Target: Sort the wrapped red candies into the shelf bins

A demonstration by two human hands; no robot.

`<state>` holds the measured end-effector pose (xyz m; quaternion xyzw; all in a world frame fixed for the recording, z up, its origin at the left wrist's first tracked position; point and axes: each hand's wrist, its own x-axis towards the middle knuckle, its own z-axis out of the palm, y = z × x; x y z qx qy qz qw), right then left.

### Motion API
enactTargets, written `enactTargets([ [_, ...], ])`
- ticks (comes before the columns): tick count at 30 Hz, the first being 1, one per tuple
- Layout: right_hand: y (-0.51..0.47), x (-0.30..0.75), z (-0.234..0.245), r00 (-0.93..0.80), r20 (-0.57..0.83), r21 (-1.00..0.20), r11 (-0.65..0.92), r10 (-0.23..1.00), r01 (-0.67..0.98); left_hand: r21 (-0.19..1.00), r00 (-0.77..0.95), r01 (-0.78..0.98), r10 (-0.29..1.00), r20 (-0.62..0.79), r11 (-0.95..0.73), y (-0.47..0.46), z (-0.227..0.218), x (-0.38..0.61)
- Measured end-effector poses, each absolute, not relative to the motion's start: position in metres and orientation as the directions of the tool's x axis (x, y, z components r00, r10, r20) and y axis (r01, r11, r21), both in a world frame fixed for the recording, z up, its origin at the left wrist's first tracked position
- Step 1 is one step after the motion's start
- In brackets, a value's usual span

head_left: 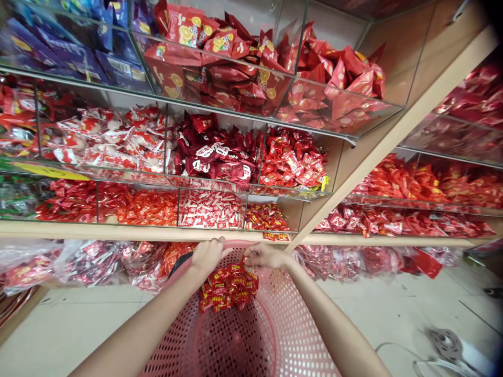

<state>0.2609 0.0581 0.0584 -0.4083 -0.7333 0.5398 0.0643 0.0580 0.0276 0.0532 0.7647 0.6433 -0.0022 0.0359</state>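
Observation:
A pink perforated plastic basket [291, 319] is tilted with its opening towards me, its far rim against the lowest shelf edge. My left hand [209, 256] is closed over that rim. Inside, a heap of small red wrapped candies [230, 288] with yellow lettering lies towards the far wall. At the heap's upper right, the curled fingers of my right hand [265, 255] pinch what looks like a wrapped candy; the fingertips are partly hidden.
Clear-walled shelf bins hold wrapped sweets, including the nearest bin of red-and-yellow candies [267, 215]. Two candies [275, 236] lie on the wooden ledge [149, 230]. Plastic bags of sweets [94, 262] stand below. A power strip [446, 340] with a cable is on the tiled floor [353, 303].

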Motion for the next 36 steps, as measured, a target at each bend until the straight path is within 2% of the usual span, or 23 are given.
enactTargets([
  [5,0.044,0.231,0.042,-0.663,-0.096,-0.705,0.419,0.742,0.572,0.043,0.155,0.987,0.985,-0.082,-0.152,0.026,0.057,0.06],
  [8,0.035,0.216,0.036,-0.712,0.05,-0.579,0.601,0.701,0.551,0.044,0.149,0.989,0.981,-0.123,-0.144,0.027,0.06,0.06],
  [10,0.031,0.211,0.032,-0.733,0.09,-0.523,0.658,0.674,0.541,0.05,0.145,0.989,0.979,-0.144,-0.139,0.027,0.061,0.059],
  [14,0.024,0.206,0.027,-0.718,0.064,-0.412,0.674,0.693,0.613,0.051,0.136,0.99,0.979,-0.149,-0.13,0.028,0.061,0.059],
  [18,0.018,0.201,0.024,-0.677,-0.021,-0.226,0.656,0.736,0.72,0.061,0.164,0.986,0.977,-0.136,-0.157,0.029,0.06,0.059],
  [23,0.016,0.2,0.027,-0.693,-0.063,-0.077,0.689,0.718,0.721,0.038,0.176,0.984,0.979,-0.1,-0.173,0.029,0.059,0.059],
  [27,0.014,0.202,0.032,-0.706,-0.077,-0.049,0.704,0.704,0.708,0.037,0.174,0.984,0.979,-0.103,-0.171,0.029,0.057,0.059],
  [31,0.012,0.203,0.032,-0.712,-0.091,-0.084,0.707,0.697,0.703,0.03,0.185,0.983,0.98,-0.069,-0.183,0.029,0.054,0.06],
  [34,0.017,0.207,0.034,-0.683,-0.028,-0.164,0.671,0.73,0.723,0.042,0.175,0.984,0.981,-0.081,-0.173,0.03,0.055,0.061],
  [36,0.027,0.214,0.039,-0.619,0.071,-0.265,0.613,0.782,0.744,0.047,0.171,0.985,0.981,-0.095,-0.168,0.031,0.057,0.061],
])
